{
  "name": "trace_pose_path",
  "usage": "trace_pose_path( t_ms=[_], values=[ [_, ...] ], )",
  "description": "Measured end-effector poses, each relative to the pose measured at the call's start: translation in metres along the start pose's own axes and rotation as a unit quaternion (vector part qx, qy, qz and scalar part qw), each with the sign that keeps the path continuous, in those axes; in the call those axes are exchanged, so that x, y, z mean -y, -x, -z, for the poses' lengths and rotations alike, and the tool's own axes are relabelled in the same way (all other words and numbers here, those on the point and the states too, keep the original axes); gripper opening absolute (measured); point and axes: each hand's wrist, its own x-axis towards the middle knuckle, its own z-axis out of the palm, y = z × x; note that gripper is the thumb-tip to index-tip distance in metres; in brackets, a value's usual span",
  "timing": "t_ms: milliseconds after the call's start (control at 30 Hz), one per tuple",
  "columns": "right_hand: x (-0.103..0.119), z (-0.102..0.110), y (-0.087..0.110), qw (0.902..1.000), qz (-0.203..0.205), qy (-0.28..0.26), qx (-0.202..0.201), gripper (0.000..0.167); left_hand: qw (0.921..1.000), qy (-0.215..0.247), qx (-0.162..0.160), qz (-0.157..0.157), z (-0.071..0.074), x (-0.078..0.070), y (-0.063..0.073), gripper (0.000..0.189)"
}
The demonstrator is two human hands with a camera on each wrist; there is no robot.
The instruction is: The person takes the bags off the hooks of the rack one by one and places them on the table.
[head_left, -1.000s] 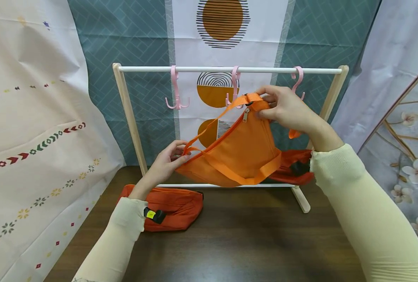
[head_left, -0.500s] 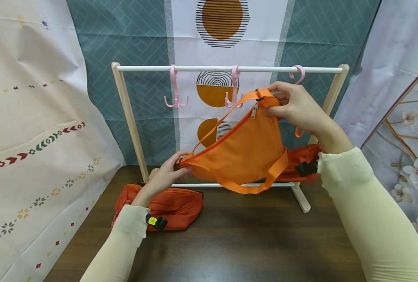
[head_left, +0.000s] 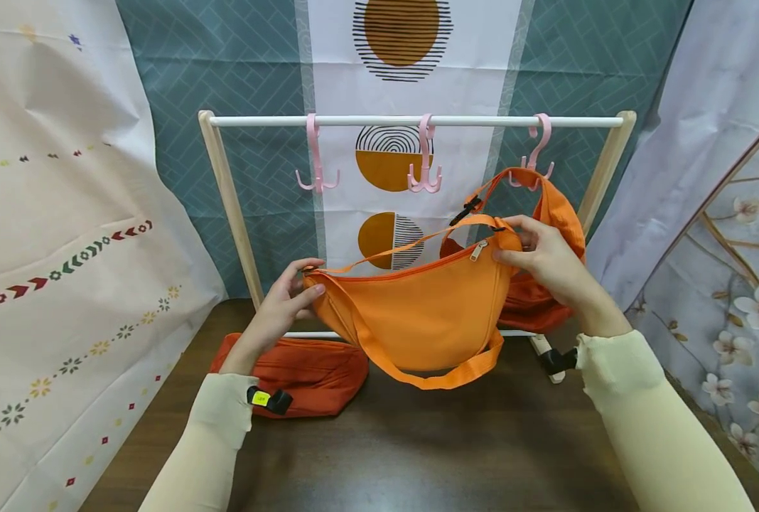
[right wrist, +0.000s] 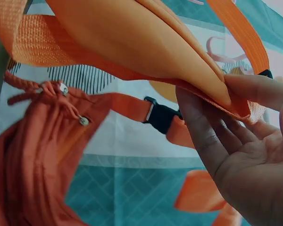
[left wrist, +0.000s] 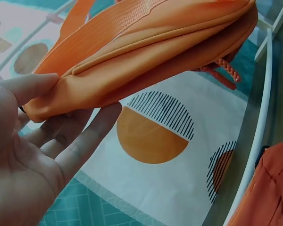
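Note:
An orange waist bag [head_left: 418, 313] is stretched between both hands in front of the rack, its zipped edge up and its strap drooping in a loop below. My left hand [head_left: 277, 306] pinches its left end, thumb on one side and fingers beneath in the left wrist view. The right hand [head_left: 542, 259] grips the other end near the zip pull [head_left: 478, 250]. Behind that hand, a red-orange waist bag [right wrist: 33, 155] hangs by its strap from the right pink hook [head_left: 536, 149]; its black buckle [right wrist: 161, 117] shows in the right wrist view.
A white rail [head_left: 367, 121] on wooden legs carries the left pink hook [head_left: 317, 160] and the middle pink hook [head_left: 425, 160], both with bare prongs. Another red-orange waist bag [head_left: 315, 377] lies on the brown table [head_left: 431, 455] at the left. Patterned cloths hang behind and at the sides.
The right hand has come down, bringing the bag from a steep slant to nearly level. The left hand has shifted slightly left. The bag hanging at the right is now more exposed.

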Motion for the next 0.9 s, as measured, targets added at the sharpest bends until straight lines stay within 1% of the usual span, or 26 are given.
trace_pose_path(
  t_ms=[133, 267, 367, 467, 533, 667, 767, 900],
  values=[
    [-0.016, -0.003, 0.009, 0.9983, -0.005, -0.057, -0.013, 0.049, 0.9997, 0.015, -0.019, -0.004, -0.003, 0.002, 0.0, 0.05],
    [-0.031, -0.006, 0.019, 0.9927, -0.018, -0.114, -0.037, 0.047, 0.9981, 0.044, -0.041, -0.014, -0.01, 0.005, -0.002, 0.051],
    [-0.043, -0.009, 0.026, 0.9881, -0.015, -0.146, -0.047, 0.046, 0.997, 0.054, -0.051, -0.019, -0.016, 0.007, -0.004, 0.05],
    [-0.055, -0.01, 0.032, 0.9832, -0.005, -0.177, -0.045, 0.044, 0.9967, 0.053, -0.058, -0.017, -0.022, 0.01, -0.005, 0.047],
    [-0.062, -0.011, 0.036, 0.9815, -0.003, -0.186, -0.044, 0.043, 0.9968, 0.051, -0.06, -0.013, -0.025, 0.012, -0.006, 0.046],
    [-0.077, -0.012, 0.043, 0.9798, -0.01, -0.194, -0.046, 0.042, 0.9975, 0.048, -0.051, -0.003, -0.031, 0.019, -0.008, 0.049],
    [-0.087, -0.015, 0.046, 0.9761, -0.017, -0.211, -0.047, 0.042, 0.9977, 0.048, -0.047, 0.006, -0.035, 0.024, -0.008, 0.05],
    [-0.1, -0.014, 0.051, 0.9705, -0.016, -0.239, -0.027, 0.038, 0.9977, 0.046, -0.043, 0.023, -0.039, 0.03, -0.006, 0.049]
  ],
)
